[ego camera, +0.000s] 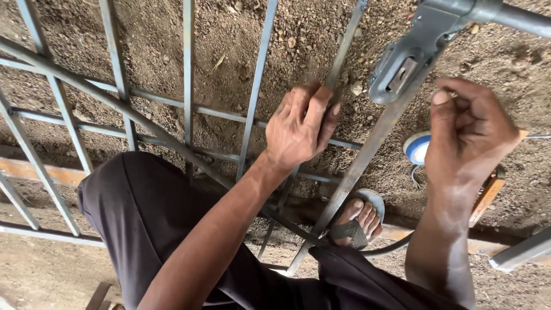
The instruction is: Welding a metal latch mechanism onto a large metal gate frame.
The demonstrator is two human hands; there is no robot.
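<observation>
A grey metal grille frame [189, 69] of flat bars lies tilted over sandy ground. My left hand [299, 127] is wrapped around one slanted flat bar [343, 54] near the middle of the view. My right hand [468, 135] is curled to the right of a wider flat bar [367, 158], fingers bent in, and I cannot make out anything in it. Just above it, a grey metal latch bracket [404, 66] hangs from a round tube [522, 20].
My dark-trousered knees [143, 212] fill the lower middle. A foot in a grey sandal [359, 221] rests on the ground under the bars. A small round white and blue object [417, 148] and an orange-handled tool [488, 195] lie on the sand at right.
</observation>
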